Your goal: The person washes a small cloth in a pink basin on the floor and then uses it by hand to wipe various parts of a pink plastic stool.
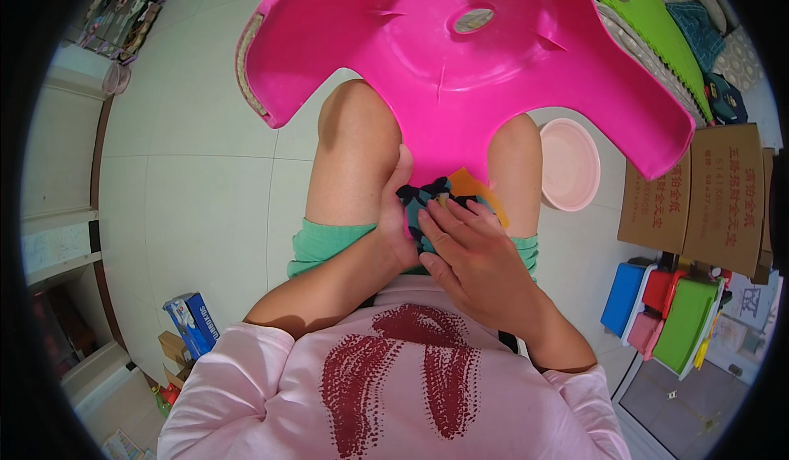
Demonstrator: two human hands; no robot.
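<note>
A bright pink plastic stool (pixel 444 127) lies upturned over my knees, with one leg toward my belly. My left hand (pixel 397 228) wraps that leg's left side, thumb along the edge; its other fingers are hidden beneath. A dark teal and black patterned cloth (pixel 423 197) with an orange part (pixel 470 185) lies over the leg's near end. My right hand (pixel 470 242) presses on the cloth, its fingers close together over it and the thumb at its near edge. Something small and yellowish shows at the fingertips, too covered to name. The stool's far left leg has a beige strip (pixel 246 65) along its end.
A pale pink basin (pixel 570 165) stands on the tiled floor beside my right knee. Cardboard boxes (pixel 715 197) and coloured plastic bins (pixel 689 320) are on the right. A blue box (pixel 191 325) stands at the lower left. A crowded rack (pixel 123 12) is far left.
</note>
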